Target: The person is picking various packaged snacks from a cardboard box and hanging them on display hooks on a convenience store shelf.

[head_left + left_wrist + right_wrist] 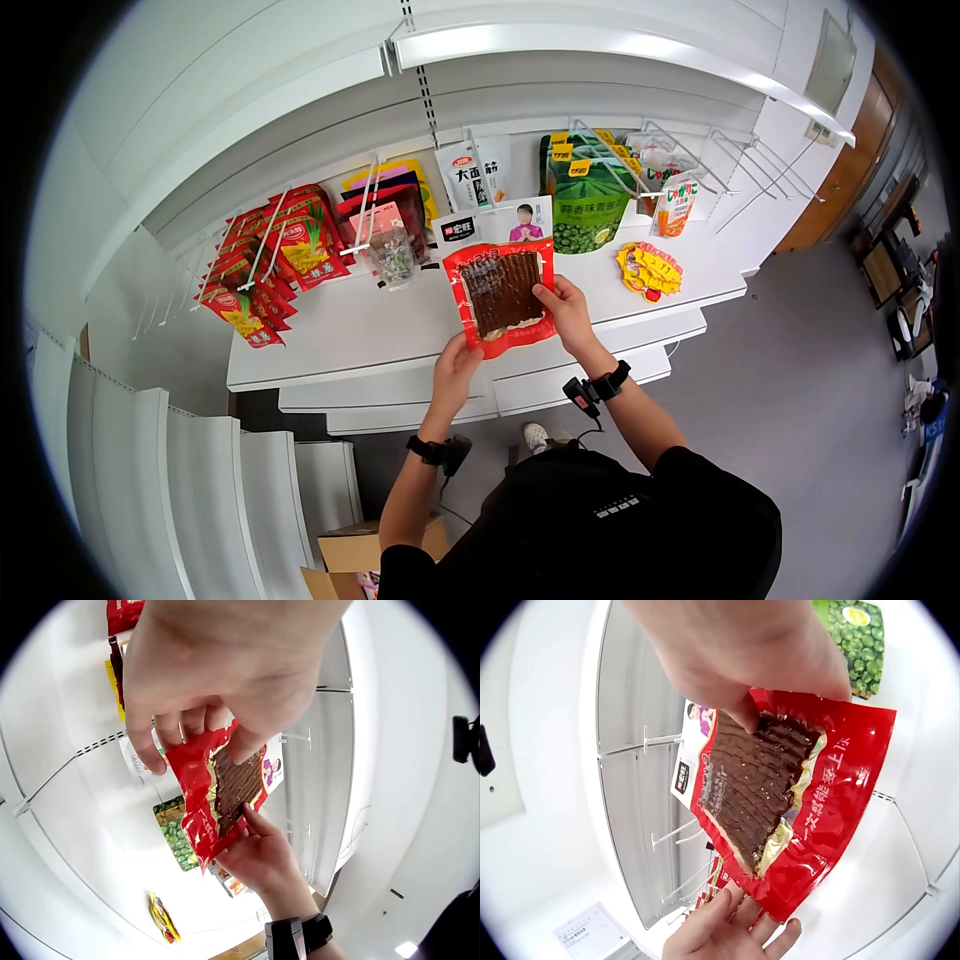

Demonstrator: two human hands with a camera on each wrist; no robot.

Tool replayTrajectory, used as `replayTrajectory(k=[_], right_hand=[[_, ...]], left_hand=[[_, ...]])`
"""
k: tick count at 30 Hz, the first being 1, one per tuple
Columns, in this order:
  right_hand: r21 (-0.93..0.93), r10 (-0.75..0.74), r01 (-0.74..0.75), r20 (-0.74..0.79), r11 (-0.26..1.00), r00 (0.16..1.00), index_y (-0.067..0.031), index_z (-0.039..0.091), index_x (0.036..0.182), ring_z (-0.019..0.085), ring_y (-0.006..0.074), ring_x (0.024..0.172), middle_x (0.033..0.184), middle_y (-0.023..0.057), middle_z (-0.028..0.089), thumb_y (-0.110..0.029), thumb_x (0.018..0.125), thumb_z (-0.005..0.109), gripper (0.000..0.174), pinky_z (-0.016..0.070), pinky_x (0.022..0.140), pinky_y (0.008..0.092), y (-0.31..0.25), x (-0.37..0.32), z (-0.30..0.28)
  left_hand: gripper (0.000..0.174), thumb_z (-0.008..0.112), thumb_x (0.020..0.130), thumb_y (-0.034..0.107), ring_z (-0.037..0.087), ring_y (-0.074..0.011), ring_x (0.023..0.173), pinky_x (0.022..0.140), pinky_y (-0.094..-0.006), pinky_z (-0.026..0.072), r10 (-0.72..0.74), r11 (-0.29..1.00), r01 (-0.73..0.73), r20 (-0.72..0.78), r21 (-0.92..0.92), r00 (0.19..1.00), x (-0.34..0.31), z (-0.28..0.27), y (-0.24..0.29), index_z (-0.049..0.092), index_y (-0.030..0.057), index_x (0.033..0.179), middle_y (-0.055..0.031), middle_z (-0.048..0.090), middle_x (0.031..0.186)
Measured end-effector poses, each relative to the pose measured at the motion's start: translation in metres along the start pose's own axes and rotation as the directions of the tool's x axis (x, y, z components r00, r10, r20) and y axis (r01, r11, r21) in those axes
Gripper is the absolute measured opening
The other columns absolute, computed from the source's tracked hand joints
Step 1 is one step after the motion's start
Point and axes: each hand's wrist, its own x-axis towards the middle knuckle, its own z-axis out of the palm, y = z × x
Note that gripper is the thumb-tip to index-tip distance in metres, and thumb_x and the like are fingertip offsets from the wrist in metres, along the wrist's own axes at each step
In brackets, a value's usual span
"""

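Both hands hold a red and white snack bag (505, 290) with a clear window that shows dark brown strips. My right hand (570, 315) grips its right edge, thumb over the front and fingers behind. At the lower left corner, my left hand (456, 370) pinches the bag; the left wrist view shows that thumb lying on the front. The bag (757, 780) faces up toward the head, its white top with a printed figure pointing at the rack. Part of each hand's fingers is hidden behind the bag.
Wire hooks (365, 205) carry red snack packets (300, 240), green pea bags (590, 200) and a white bag (472, 170). Yellow packets (650, 270) lie on the white shelf (340, 340) at right. An open carton (350, 550) stands on the floor at lower left.
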Motion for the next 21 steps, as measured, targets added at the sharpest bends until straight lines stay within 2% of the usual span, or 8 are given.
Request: replayTrajectory(k=[7,13,16,19,21], right_hand=[[0.037,0.01,-0.01,-0.013,0.999,1.0,0.0013,0.06,0.103,0.055,0.0048,0.073,0.085,0.0008,0.064,-0.009,0.09,0.057,0.016,0.0446,0.066,0.0206,0.008,0.017,0.001],[0.002,0.016,-0.016,0.011,1.0,1.0,0.0012,0.06,0.103,0.055,0.0046,0.074,0.086,0.0007,0.064,-0.008,0.09,0.057,0.016,0.0443,0.066,0.0205,0.019,0.044,-0.004],[0.024,0.024,-0.024,0.002,0.999,1.0,0.0007,0.06,0.103,0.055,0.0045,0.074,0.085,0.0003,0.064,-0.008,0.09,0.057,0.015,0.0441,0.066,0.0202,0.021,0.06,0.0],[0.006,0.02,-0.021,0.023,1.0,1.0,0.0003,0.06,0.103,0.056,0.006,0.077,0.089,0.0017,0.064,-0.007,0.09,0.057,0.015,0.0445,0.07,0.0207,0.036,0.087,-0.006],[0.08,-0.025,0.024,0.009,0.997,1.0,0.0002,0.06,0.103,0.056,0.0068,0.08,0.091,0.0023,0.064,-0.007,0.09,0.057,0.015,0.0443,0.072,0.0211,0.044,0.105,-0.004]], left_hand=[[0.038,0.056,0.09,0.005,0.054,-0.0146,0.107,0.092,-0.0274,0.0419,-0.032,0.999,0.032,-0.021,0.018,0.999,0.012,-0.007,-0.011,0.047,-0.0029,0.125,-0.0078,0.057,0.117],[0.038,0.057,0.088,0.004,0.055,-0.0152,0.102,0.09,-0.0282,0.0426,-0.058,0.995,0.063,-0.068,0.072,0.996,0.025,-0.015,-0.019,0.047,-0.0011,0.125,-0.0084,0.057,0.115],[0.04,0.057,0.087,0.004,0.056,-0.0152,0.099,0.089,-0.0279,0.0433,-0.015,0.99,0.027,-0.085,0.139,0.996,0.032,-0.019,-0.023,0.048,0.0008,0.126,-0.0084,0.057,0.116],[0.041,0.057,0.087,0.003,0.056,-0.0152,0.098,0.087,-0.0277,0.0442,-0.052,0.986,0.073,-0.135,0.149,0.989,0.035,-0.025,-0.025,0.047,0.0016,0.126,-0.0087,0.055,0.119],[0.042,0.057,0.086,0.003,0.056,-0.0153,0.097,0.086,-0.0276,0.0446,-0.058,0.984,0.087,-0.18,0.156,0.982,0.038,-0.03,-0.027,0.047,0.0019,0.126,-0.0089,0.054,0.12]])
